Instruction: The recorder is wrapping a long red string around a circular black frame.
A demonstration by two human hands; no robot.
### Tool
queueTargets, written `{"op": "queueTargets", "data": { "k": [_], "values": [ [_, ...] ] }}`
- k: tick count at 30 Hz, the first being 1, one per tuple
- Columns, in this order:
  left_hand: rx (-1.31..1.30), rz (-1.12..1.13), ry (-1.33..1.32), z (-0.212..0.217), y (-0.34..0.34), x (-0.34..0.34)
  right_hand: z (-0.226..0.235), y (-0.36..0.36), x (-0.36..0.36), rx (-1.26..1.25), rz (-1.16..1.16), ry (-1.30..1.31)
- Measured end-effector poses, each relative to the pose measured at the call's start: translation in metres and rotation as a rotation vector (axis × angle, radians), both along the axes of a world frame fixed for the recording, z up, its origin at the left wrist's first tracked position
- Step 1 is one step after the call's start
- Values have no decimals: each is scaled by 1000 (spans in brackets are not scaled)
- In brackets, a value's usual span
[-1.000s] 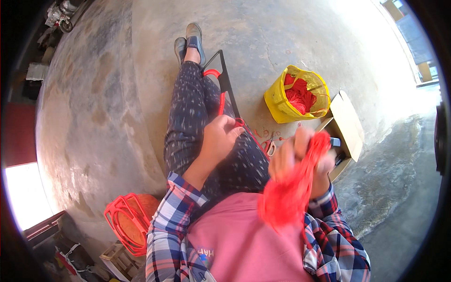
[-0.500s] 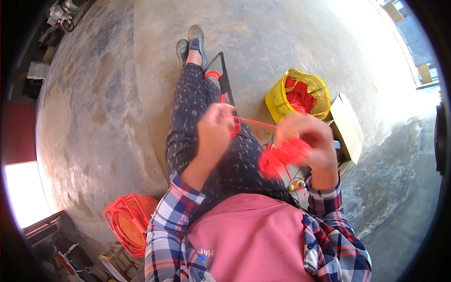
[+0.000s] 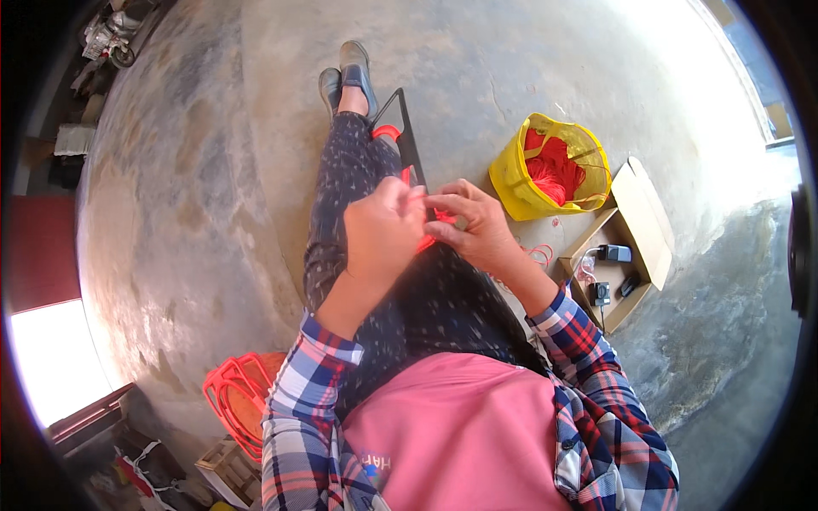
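Over my lap, my two hands meet at the fingertips. My left hand (image 3: pixel 380 228) is closed, its thumb and fingers pinching a red cord (image 3: pixel 415 196) that is blurred by motion. From the right, my right hand (image 3: pixel 484 228) curves its fingers and thumb onto the same spot, closed on the cord. More red strands show under the hands, partly hidden. A dark frame (image 3: pixel 409 140) lies along my legs, with red cord wound on it; its near end is covered by my hands.
At the right stands a yellow basket (image 3: pixel 509 175) with red cord bundles inside. Beside it an open cardboard box (image 3: pixel 649 243) holds small black devices and a cable. A red plastic stool (image 3: pixel 230 396) is at the lower left. Loose red cord (image 3: pixel 541 253) lies on the concrete floor.
My right hand has moved left and slightly up to meet my left hand. The red cord bundle it held no longer shows there, and the stretched cord between the hands has shortened.
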State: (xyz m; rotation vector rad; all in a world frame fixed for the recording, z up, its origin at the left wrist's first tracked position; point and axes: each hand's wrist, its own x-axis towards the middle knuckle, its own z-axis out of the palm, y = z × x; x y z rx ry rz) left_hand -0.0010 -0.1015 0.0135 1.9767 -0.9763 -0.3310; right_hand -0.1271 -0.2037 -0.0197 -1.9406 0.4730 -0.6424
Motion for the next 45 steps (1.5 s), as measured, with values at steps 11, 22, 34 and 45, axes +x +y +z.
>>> {"op": "queueTargets", "data": {
  "k": [11, 22, 34, 45],
  "values": [
    [-62, 42, 1057, -35, 1, 8, 29, -32, -28, 1031, -268, -515],
    [-18, 28, 1381, -44, 1, -5, 31, -9, -145, 1187, -537, -162],
    [-239, -360, 63, 9, 22, -61, -11, 29, -79, 1103, 64, -38],
    [16, -347, -569, -34, 13, 29, -10, -36, -3, 80, 139, 396]
  ]
}}
